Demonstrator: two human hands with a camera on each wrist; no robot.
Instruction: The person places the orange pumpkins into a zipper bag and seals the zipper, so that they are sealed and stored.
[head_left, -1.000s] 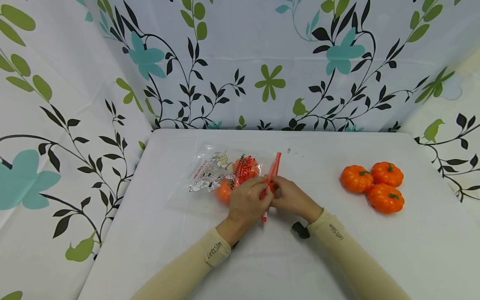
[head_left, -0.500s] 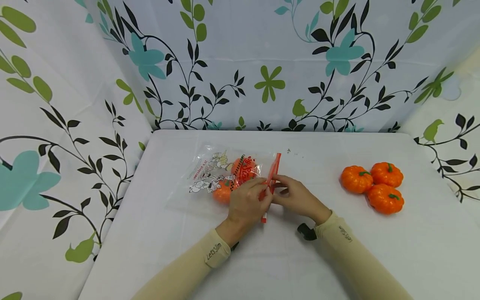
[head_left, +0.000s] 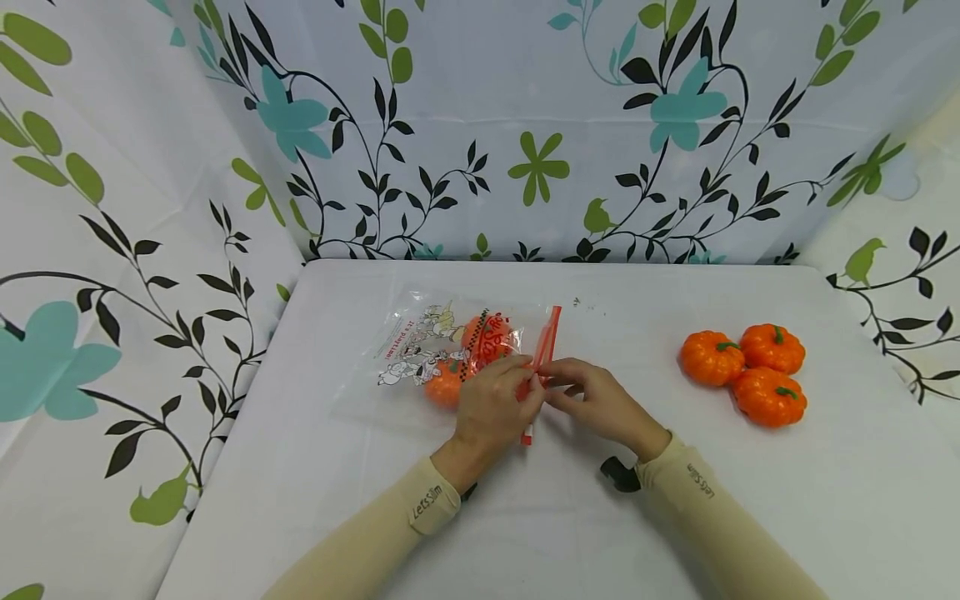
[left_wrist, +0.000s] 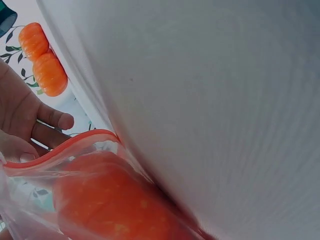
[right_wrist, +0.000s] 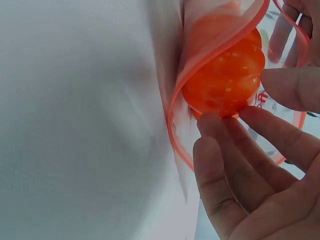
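A clear zip bag (head_left: 420, 358) with a red zip edge and printed figures lies on the table. Orange toy pumpkins (head_left: 444, 387) show through its plastic. My left hand (head_left: 491, 408) pinches the red edge at the bag's mouth. In the right wrist view, the mouth gapes around a pumpkin (right_wrist: 225, 80) just inside. My right hand (head_left: 600, 402) is at that mouth, its fingers (right_wrist: 215, 160) loosely extended, the tips close to or touching the pumpkin; contact is hard to tell. The left fingertips are partly hidden in the head view.
Three more orange pumpkins (head_left: 711, 358) sit in a cluster on the right of the white table (head_left: 525, 525). A patterned curtain (head_left: 450, 100) with leaves and flowers stands behind and at the sides.
My right hand has drawn back slightly to the right from the bag's mouth, and its fingers have loosened. The left hand and the bag have barely moved.
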